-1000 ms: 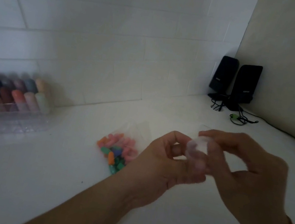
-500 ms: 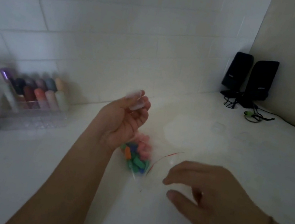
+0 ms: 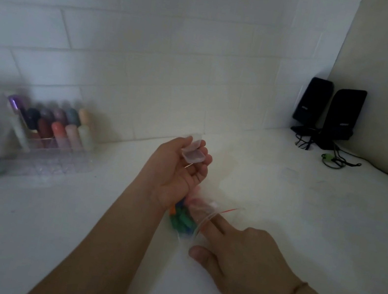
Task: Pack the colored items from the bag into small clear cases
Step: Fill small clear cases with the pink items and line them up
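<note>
Clear, thin plastic is what I have in both hands' reach. My left hand point(image 3: 178, 170) is raised palm-up over the white counter point(image 3: 304, 218), its fingers curled round a small clear case point(image 3: 193, 154) with the hinged lid standing open. I judge the case light and a little springy, easy to squash or flick away, so it is best cradled by its side walls, mouth up.

Just below and to the right of that wrist lies the bag point(image 3: 201, 215), a limp zip bag with a red strip at its mouth, holding the colored items point(image 3: 181, 219): green, blue, orange and pink pieces bunched at its left end. My right hand point(image 3: 241, 256) rests at the bag's mouth with fingers straight, the forefinger going into the opening, holding nothing. The film will likely slide and crumple on the smooth top, so I would pin its lip while fishing. The pieces look small and hard; a fingertip pinch on one at a time should do.
</note>
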Available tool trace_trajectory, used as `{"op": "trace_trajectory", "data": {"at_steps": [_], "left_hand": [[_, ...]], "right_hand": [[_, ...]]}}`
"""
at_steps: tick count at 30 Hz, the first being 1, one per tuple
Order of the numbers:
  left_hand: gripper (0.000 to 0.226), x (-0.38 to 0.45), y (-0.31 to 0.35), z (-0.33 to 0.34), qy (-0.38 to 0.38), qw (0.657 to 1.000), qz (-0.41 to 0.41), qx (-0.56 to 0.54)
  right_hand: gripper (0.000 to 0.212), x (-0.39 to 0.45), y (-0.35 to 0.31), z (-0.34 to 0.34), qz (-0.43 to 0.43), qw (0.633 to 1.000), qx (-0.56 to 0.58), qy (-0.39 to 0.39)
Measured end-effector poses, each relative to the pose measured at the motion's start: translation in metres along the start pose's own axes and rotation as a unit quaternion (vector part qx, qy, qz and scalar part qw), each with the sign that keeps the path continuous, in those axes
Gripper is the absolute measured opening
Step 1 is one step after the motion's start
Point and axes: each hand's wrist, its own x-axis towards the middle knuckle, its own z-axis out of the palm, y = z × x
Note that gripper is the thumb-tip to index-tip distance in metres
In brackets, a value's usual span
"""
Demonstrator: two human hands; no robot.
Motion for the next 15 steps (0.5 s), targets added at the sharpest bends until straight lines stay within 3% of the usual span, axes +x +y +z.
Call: {"op": "trace_trajectory", "data": {"at_steps": [6, 8, 10, 13, 15], "left_hand": [[0.027, -0.001, -0.001, 0.001, 0.014, 1.0, 0.007, 0.006], [0.028, -0.002, 0.0, 0.0, 0.015, 1.0, 0.01, 0.005], [0.03, -0.003, 0.001, 0.0, 0.012, 1.0, 0.013, 0.003], [0.033, -0.005, 0.001, 0.002, -0.006, 1.0, 0.018, 0.002], [0.035, -0.008, -0.003, 0.006, -0.022, 0.999, 0.023, 0.021]], "right_hand": [[0.056, 0.004, 0.0, -0.009, 0.04, 0.997, 0.061, -0.04], [0.051, 0.006, 0.003, -0.016, 0.058, 0.995, 0.074, -0.016], [0.031, 0.006, 0.008, -0.025, 0.076, 0.99, 0.112, 0.031], [0.007, 0.002, 0.018, -0.037, 0.109, 0.961, 0.233, 0.106], [0.022, 0.002, 0.024, -0.04, 0.144, 0.912, 0.355, 0.145]]}}
